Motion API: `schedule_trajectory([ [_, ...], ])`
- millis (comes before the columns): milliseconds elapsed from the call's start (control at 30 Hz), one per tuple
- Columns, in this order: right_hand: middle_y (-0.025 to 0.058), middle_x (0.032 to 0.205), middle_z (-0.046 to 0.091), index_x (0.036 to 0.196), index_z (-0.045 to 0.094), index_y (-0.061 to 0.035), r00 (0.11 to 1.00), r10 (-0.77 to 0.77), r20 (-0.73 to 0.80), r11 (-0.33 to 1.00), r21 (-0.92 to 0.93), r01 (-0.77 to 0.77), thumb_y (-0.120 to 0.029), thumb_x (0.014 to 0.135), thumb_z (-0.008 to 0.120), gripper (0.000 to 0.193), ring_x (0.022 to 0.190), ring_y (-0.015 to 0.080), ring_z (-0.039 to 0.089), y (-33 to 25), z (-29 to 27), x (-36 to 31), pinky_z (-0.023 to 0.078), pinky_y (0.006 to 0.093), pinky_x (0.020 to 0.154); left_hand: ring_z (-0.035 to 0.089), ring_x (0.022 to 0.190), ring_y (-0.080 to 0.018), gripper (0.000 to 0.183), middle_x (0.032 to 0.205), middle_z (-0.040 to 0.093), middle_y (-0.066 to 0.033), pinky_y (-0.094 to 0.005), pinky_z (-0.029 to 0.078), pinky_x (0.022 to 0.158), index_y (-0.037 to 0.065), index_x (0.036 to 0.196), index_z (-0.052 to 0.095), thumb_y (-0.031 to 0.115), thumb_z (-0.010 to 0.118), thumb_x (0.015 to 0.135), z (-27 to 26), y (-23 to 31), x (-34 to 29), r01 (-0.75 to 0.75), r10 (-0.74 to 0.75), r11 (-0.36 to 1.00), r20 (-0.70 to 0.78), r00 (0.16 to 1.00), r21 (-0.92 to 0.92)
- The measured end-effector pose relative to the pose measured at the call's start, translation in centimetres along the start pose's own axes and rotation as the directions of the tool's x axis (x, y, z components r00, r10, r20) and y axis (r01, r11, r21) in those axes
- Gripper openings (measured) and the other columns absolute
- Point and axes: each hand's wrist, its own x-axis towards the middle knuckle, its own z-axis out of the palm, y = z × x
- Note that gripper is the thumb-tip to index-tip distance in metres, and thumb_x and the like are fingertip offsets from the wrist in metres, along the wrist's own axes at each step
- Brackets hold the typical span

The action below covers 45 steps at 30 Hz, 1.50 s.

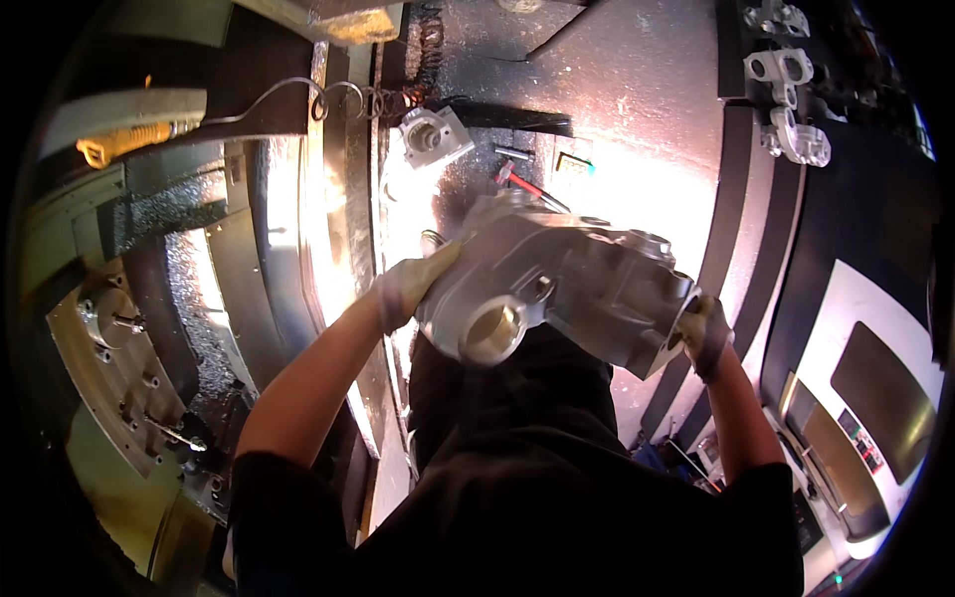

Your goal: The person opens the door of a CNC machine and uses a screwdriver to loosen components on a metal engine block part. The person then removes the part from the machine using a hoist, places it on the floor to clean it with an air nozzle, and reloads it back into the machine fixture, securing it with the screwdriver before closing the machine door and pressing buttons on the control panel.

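Note:
A large grey cast metal housing [587,279] is held up in front of my body, with a round bored opening near its lower left. My left hand [413,287] grips its left end, and my right hand [704,333] grips the flanged right end. Both hands appear gloved, and the fingers are partly hidden behind the metal. Just beyond the housing lies a hammer [532,187] with a red handle, its far end covered by the casting. Farther off to the left sits a smaller block-shaped casting [436,137] with a round bore.
At left, an open machine holds a fixture plate [124,368] and metal chips [204,328]. A yellow air gun [129,142] lies above it, its hose running to a coil. Several castings [794,134] rest at upper right. A control panel [863,438] stands at right.

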Motion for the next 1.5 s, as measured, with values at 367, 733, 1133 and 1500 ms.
schedule_trajectory([
  [367,0.0065,0.08,0.071,0.101,0.075,0.001,0.87,0.12,-0.478,0.983,-0.068,-0.173,-0.014,0.085,0.07,0.023,0.067,0.0121,0.062,11.7,5.0,10.0,0.049,0.031,0.06,0.061,0.103,-0.0194,0.052,0.114,0.067,-0.01,-0.0346,0.047,0.091,0.002,0.122,0.065,0.047,0.066,0.095,-2.9,-21.2,-10.7,0.554,-0.613,0.788,-0.268,0.743,-0.268],
  [733,0.0068,0.1,0.064,0.117,0.063,-0.0062,0.816,0.229,-0.531,0.84,-0.315,-0.441,-0.022,0.091,0.061,0.03,0.086,0.0214,0.057,23.5,0.5,26.1,0.046,0.0415,0.076,0.067,0.089,-0.0201,0.059,0.101,0.07,-0.0105,-0.0362,0.053,0.079,0.003,0.116,0.066,0.058,0.063,0.095,6.8,-28.0,-35.5,0.797,-0.943,0.325,-0.236,0.233,-0.51],
  [1133,0.0122,0.13,0.053,0.138,0.046,-0.0065,0.896,0.085,-0.436,0.839,-0.454,-0.3,-0.023,0.102,0.046,0.039,0.118,0.0276,0.05,33.7,-3.7,40.0,0.04,0.0512,0.099,0.067,0.103,-0.0224,0.055,0.118,0.07,-0.0096,-0.0388,0.049,0.084,0.013,0.121,0.065,0.061,0.061,0.094,12.6,-21.2,-30.1,0.8,-0.962,0.271,-0.111,0.251,-0.536],
  [1500,0.0145,0.132,0.058,0.134,0.052,-0.0067,0.929,0.022,-0.369,0.81,-0.539,-0.233,-0.028,0.103,0.049,0.038,0.123,0.0273,0.057,34.7,1.2,45.6,0.046,0.045,0.101,0.069,0.098,-0.0226,0.058,0.111,0.072,-0.0089,-0.0394,0.048,0.082,0.012,0.119,0.065,0.063,0.066,0.09,14.8,-18.3,-34.3,0.789,-0.973,0.218,-0.185,0.134,-0.574],
])
